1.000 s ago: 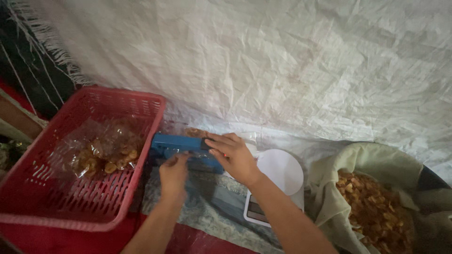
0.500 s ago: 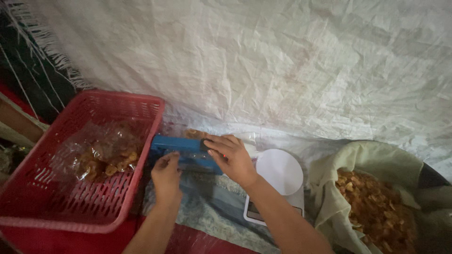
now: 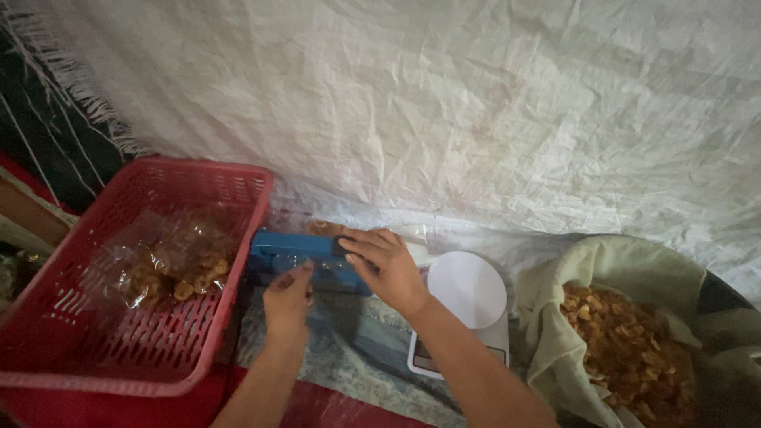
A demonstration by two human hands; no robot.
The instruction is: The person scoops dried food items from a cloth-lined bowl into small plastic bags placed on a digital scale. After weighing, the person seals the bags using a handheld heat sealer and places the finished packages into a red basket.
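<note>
- The blue sealer (image 3: 297, 252), a long, low bar-shaped device, lies just left of the middle of the frame, between the red basket and the white scale, hard against the foot of the white woven sheet (image 3: 476, 103) that fills the upper frame.
- The right hand (image 3: 386, 263) lies flat on the right end of the sealer, fingers spread and pressing down on its top; it is bearing down, not clenched round anything.
- The left hand (image 3: 287, 295) sits just below the sealer's front edge, fingers pinched on what looks like the edge of a clear plastic bag (image 3: 321, 230) fed under the bar; the film is too faint to be sure of the hold.
- A few golden-brown chips show through that bag just behind the sealer.
- Handling, as a judgement: the sealer looks rigid and fairly light, best pressed from the top of the bar near its end. The bag is thin, slippery and limp, its contents brittle, so it wants a pinch at the empty mouth, not at the filled part.
- The red basket (image 3: 87, 333), at lower left, holds clear packets of the same chips (image 3: 170, 261).
- The white scale (image 3: 468, 301) with its round pan stands right of the sealer, touching the right forearm's side.
- A cloth-lined sack (image 3: 555, 317) of loose chips fills the lower right.
</note>
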